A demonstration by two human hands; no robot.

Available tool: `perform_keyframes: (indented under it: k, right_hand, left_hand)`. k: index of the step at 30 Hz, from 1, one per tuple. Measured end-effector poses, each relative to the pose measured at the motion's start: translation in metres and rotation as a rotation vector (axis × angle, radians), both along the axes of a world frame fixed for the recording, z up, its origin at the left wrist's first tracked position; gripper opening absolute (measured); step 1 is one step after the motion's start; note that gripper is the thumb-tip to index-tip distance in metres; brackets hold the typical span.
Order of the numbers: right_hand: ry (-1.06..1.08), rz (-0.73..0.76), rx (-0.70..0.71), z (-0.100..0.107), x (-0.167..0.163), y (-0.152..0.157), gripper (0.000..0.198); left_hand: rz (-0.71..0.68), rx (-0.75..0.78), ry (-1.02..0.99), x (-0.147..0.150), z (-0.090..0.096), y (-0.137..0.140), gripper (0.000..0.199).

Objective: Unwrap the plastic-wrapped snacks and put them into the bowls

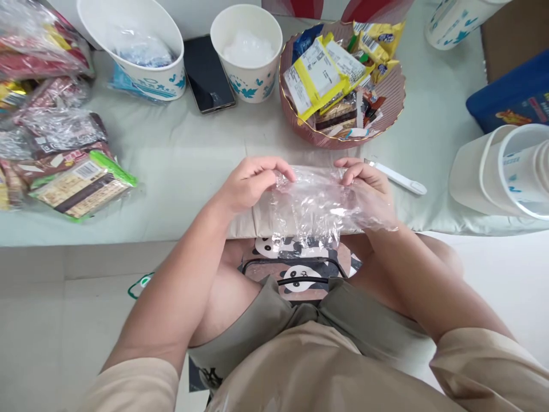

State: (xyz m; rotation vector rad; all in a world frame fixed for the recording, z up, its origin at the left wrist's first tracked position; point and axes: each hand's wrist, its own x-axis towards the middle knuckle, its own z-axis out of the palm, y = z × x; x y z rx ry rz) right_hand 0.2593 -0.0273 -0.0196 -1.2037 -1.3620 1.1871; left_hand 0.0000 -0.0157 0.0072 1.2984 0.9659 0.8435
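A clear plastic bag (315, 197) hangs crumpled between my two hands at the front edge of the table. My left hand (253, 180) pinches its left side between thumb and fingers. On the other side, my right hand (364, 186) grips the plastic, with part of the film draped over the palm and wrist. The bag looks flat, with nothing visible inside. Just beyond my hands stands a pink ribbed bowl (295, 129) with a gold rim, full of wrapped snacks. A white plastic utensil (405, 178), perhaps a cutter, lies beside my right hand.
Wrapped snacks (83, 183) are heaped at the left. Two paper tubs (165, 83) (253, 83) and a black phone (208, 74) stand along the back. White containers (476, 171) and a blue package (510, 91) are at the right. A panda-patterned case (300, 280) sits between the knees.
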Motion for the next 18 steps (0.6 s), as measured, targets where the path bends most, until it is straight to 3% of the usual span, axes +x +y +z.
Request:
perform_keyframes:
  k: [4, 9, 14, 16, 18]
  right_hand:
    - [-0.040, -0.024, -0.129, 0.010, -0.004, 0.001, 0.027]
    - [0.069, -0.057, -0.245, 0.014, -0.011, -0.003, 0.036]
    - [0.136, 0.004, -0.314, 0.016, -0.021, -0.010, 0.077]
    - [0.156, 0.059, -0.340, 0.017, -0.024, -0.013, 0.075]
    - [0.185, 0.073, -0.336, 0.018, -0.026, -0.015, 0.060]
  left_hand:
    - [0.071, -0.050, -0.007, -0.001, -0.006, 0.003, 0.037]
    - [0.138, 0.060, 0.130, 0.000, -0.007, 0.000, 0.020]
    - [0.143, 0.076, 0.060, 0.004, -0.003, -0.004, 0.047]
    - [0.178, 0.056, 0.035, 0.005, -0.002, -0.004, 0.061]
    - [0.175, -0.008, -0.006, 0.004, -0.001, -0.003, 0.068]
